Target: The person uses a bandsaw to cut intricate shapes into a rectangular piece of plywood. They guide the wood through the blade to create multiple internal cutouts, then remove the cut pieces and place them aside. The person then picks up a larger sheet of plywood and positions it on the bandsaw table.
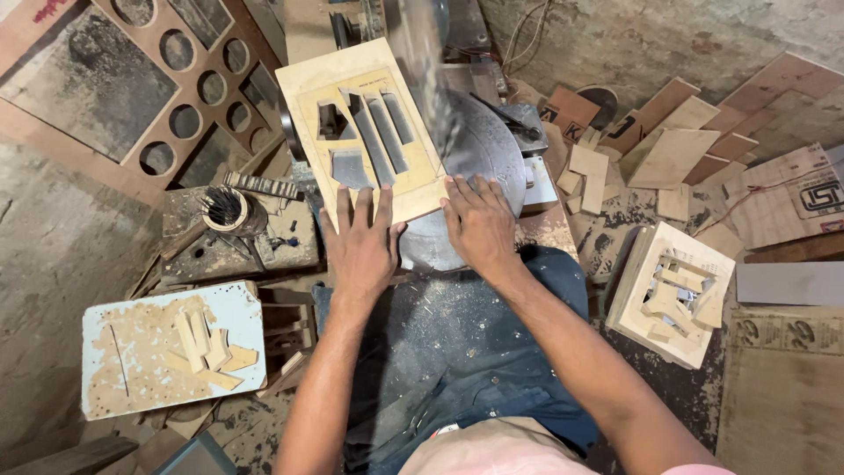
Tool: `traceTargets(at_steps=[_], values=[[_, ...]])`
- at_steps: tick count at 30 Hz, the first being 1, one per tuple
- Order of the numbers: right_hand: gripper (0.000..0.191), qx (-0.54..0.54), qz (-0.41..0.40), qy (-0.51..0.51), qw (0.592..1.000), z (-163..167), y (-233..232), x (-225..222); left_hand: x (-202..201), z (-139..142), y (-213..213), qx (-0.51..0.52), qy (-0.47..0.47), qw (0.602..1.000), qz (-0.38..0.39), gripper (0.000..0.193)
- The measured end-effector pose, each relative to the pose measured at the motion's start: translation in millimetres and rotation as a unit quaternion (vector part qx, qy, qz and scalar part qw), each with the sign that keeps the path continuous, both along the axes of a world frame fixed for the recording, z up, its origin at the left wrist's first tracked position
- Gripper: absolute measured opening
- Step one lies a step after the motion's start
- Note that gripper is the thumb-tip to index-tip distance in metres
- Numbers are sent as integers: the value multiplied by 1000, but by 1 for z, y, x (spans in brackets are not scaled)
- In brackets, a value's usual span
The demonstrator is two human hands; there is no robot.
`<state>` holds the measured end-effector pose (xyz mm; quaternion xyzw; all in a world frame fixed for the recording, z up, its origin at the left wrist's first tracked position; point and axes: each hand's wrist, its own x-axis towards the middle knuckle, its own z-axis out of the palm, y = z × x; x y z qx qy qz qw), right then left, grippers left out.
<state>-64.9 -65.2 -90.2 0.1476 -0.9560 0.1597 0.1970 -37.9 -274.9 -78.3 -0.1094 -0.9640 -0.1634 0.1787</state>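
A round grey metal saw table [492, 167] is carrying a pale plywood panel with slot-shaped cutouts [365, 123], which is lying flat across its left part. Around it, the dusty concrete floor [53, 255] is bearing a white board strewn with sawdust and small wood offcuts [171, 347] at the left, a brown board with round holes [189, 84] at the upper left, a stack of pale cut plywood panels [673, 295] at the right, and loose plywood scraps [668, 154] beyond it.
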Motion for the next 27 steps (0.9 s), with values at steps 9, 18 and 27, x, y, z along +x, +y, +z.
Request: traceTargets(at_steps=[9, 18, 27], values=[[42, 22, -4, 4, 1000, 6, 1, 0, 8, -3, 8, 10, -1, 1000, 13, 54], [42, 33, -7, -2, 999, 17, 1, -3, 25, 2, 7, 57, 15, 998, -32, 55], [40, 20, 4, -43, 999, 30, 4, -13, 54, 7, 24, 47, 14, 992, -115, 79]])
